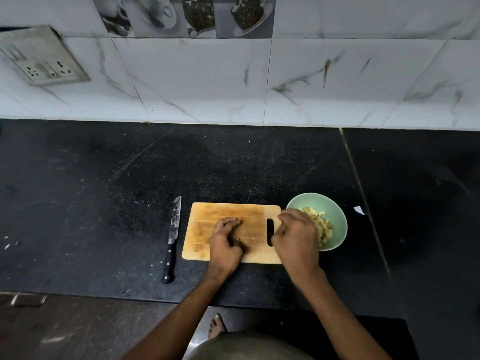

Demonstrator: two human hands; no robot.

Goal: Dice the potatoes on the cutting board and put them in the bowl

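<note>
Head view: diced potatoes (323, 226) heaped in green bowl (335, 216), touching right end of cutting board (228, 216) on dark bench (130, 178). Left hand (225, 245) on board, fingers (231, 221) curled as if gathering scraps, contents hidden. Right hand (296, 239) nearer bowl, at its rim, fingers bent down, hold unclear; knife (173, 237) left of board, lengthwise away from body.
</note>
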